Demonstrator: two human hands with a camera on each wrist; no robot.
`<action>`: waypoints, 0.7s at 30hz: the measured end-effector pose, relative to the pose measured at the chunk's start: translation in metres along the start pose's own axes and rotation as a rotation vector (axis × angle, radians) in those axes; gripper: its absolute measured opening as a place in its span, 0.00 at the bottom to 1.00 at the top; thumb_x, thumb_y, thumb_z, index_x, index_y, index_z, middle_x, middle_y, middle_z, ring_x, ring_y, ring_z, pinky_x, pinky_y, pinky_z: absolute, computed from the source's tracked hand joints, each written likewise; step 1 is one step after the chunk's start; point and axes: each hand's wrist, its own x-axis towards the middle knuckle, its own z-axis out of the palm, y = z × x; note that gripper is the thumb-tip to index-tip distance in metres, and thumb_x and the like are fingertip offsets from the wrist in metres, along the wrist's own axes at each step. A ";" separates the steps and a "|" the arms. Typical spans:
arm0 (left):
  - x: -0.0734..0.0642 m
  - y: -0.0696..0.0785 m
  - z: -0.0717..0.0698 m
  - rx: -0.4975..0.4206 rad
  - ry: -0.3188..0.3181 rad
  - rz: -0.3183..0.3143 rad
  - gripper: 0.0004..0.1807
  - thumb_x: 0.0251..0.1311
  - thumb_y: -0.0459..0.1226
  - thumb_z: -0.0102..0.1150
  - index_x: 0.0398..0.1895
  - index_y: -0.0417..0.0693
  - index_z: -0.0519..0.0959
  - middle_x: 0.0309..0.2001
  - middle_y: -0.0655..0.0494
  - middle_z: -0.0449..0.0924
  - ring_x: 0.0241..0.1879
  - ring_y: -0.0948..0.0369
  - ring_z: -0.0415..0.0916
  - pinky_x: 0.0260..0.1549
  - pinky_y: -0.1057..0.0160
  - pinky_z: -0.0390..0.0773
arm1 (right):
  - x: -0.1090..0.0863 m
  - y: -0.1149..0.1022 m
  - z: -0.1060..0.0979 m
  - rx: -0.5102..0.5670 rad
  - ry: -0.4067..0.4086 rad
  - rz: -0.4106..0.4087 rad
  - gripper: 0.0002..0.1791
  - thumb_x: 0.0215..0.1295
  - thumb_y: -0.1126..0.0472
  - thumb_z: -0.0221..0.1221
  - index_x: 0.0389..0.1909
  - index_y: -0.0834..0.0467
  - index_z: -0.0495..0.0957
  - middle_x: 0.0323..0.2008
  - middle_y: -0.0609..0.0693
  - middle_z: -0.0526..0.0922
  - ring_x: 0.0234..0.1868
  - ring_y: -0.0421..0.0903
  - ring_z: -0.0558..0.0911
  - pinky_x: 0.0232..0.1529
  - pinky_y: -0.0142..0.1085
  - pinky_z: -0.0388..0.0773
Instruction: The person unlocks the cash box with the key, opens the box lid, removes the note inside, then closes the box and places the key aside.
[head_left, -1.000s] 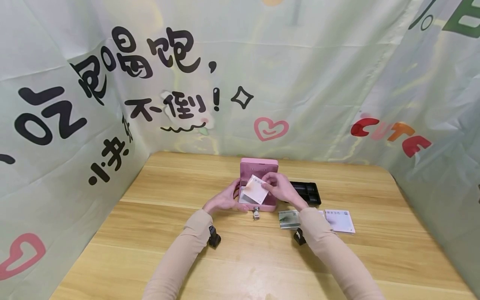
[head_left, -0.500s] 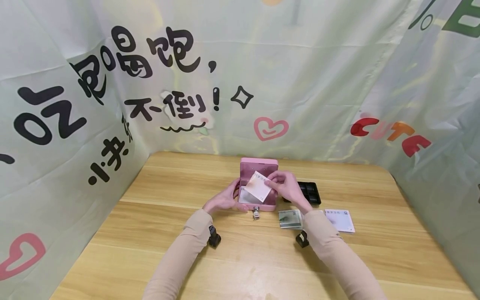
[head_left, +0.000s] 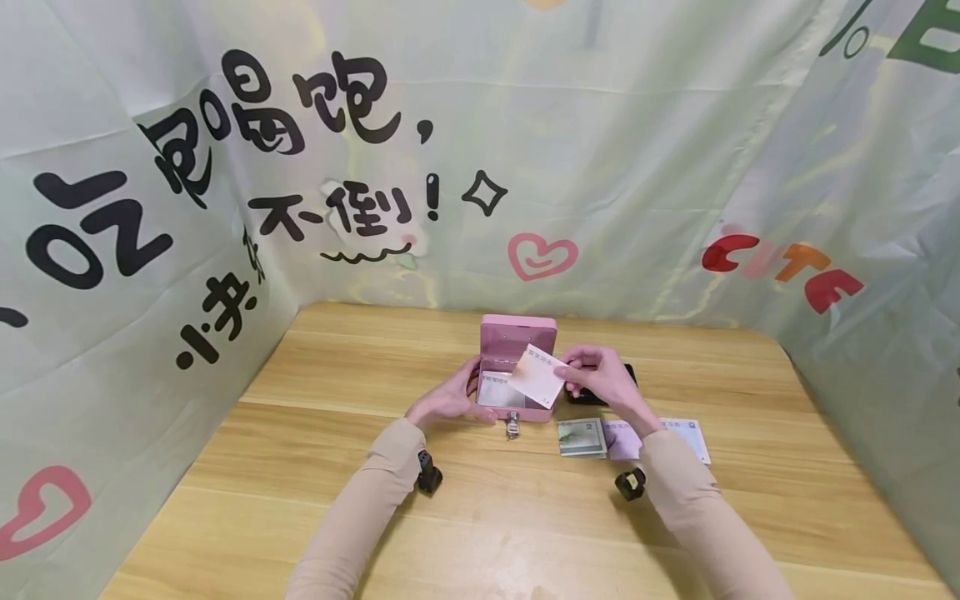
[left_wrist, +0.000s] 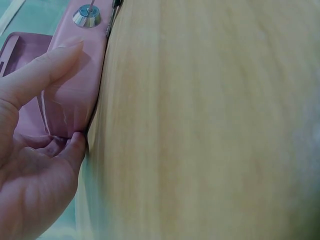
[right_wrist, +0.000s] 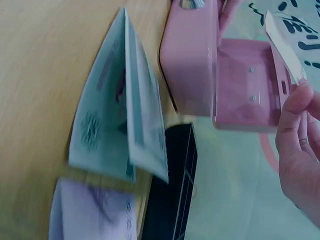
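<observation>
And here is the right hand [head_left: 603,379], thumb and fingers pinching a pale pink-and-white rectangular paper note [head_left: 536,375] by its right edge, the note tilted and, from the head view, overlapping the right side of a glossy pink rectangular box [head_left: 536,414] with rounded corners. The box sits lid up and open on the pale wooden counter [head_left: 480,525], a silver round lock [head_left: 513,419] on its front wall.

Over to the left hand [head_left: 453,396]: it grips the box at its left end, thumb laid along the front wall, the other fingers bent around the end, as the left wrist view shows. Inside the box, a greyish-white printed paper note [head_left: 501,390] lies on the left side.

Right of the box, a black tray [head_left: 588,399] is partly hidden behind the right hand. In front of it, a row on the counter: a green folded paper note [head_left: 582,439], its leaves standing apart in the right wrist view, then a purple folded paper note [head_left: 622,440], then a bluish-white paper note [head_left: 690,439], partly covered by the right arm.
</observation>
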 end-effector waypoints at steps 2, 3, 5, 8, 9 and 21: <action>0.000 0.000 0.000 -0.004 -0.006 0.012 0.66 0.46 0.24 0.73 0.81 0.42 0.36 0.82 0.40 0.40 0.81 0.45 0.44 0.82 0.51 0.49 | -0.004 0.001 -0.005 0.009 0.015 0.004 0.16 0.64 0.68 0.64 0.44 0.78 0.75 0.21 0.43 0.82 0.21 0.36 0.78 0.24 0.30 0.82; 0.000 -0.001 0.000 -0.006 -0.010 0.021 0.65 0.46 0.24 0.73 0.81 0.41 0.36 0.82 0.39 0.40 0.81 0.44 0.44 0.82 0.50 0.49 | -0.006 0.002 -0.008 0.012 0.021 0.004 0.15 0.65 0.68 0.64 0.42 0.79 0.75 0.20 0.42 0.81 0.20 0.35 0.77 0.23 0.29 0.81; 0.000 -0.001 0.000 -0.018 -0.021 0.031 0.65 0.46 0.23 0.72 0.81 0.41 0.37 0.82 0.40 0.40 0.81 0.44 0.44 0.82 0.50 0.49 | -0.010 0.004 -0.014 0.019 0.023 0.001 0.14 0.65 0.68 0.63 0.41 0.79 0.76 0.20 0.42 0.81 0.20 0.35 0.76 0.22 0.28 0.80; 0.000 -0.001 -0.001 -0.023 -0.028 0.037 0.64 0.46 0.22 0.72 0.81 0.41 0.37 0.82 0.41 0.41 0.81 0.45 0.44 0.82 0.51 0.49 | -0.017 0.006 -0.023 0.030 0.027 0.012 0.12 0.66 0.68 0.63 0.40 0.77 0.78 0.21 0.42 0.82 0.20 0.35 0.76 0.21 0.26 0.79; 0.000 0.000 -0.001 -0.023 -0.028 0.038 0.64 0.46 0.22 0.72 0.81 0.41 0.37 0.82 0.40 0.42 0.81 0.45 0.44 0.82 0.51 0.49 | -0.019 0.007 -0.026 0.032 0.024 0.015 0.12 0.66 0.68 0.63 0.40 0.76 0.78 0.21 0.42 0.82 0.20 0.35 0.76 0.21 0.26 0.78; -0.001 0.001 -0.001 -0.007 -0.020 0.027 0.64 0.47 0.23 0.72 0.81 0.42 0.39 0.82 0.40 0.41 0.81 0.45 0.43 0.82 0.50 0.47 | -0.044 0.013 -0.064 -0.057 0.024 0.023 0.09 0.66 0.63 0.64 0.37 0.68 0.82 0.21 0.42 0.82 0.20 0.35 0.76 0.22 0.29 0.78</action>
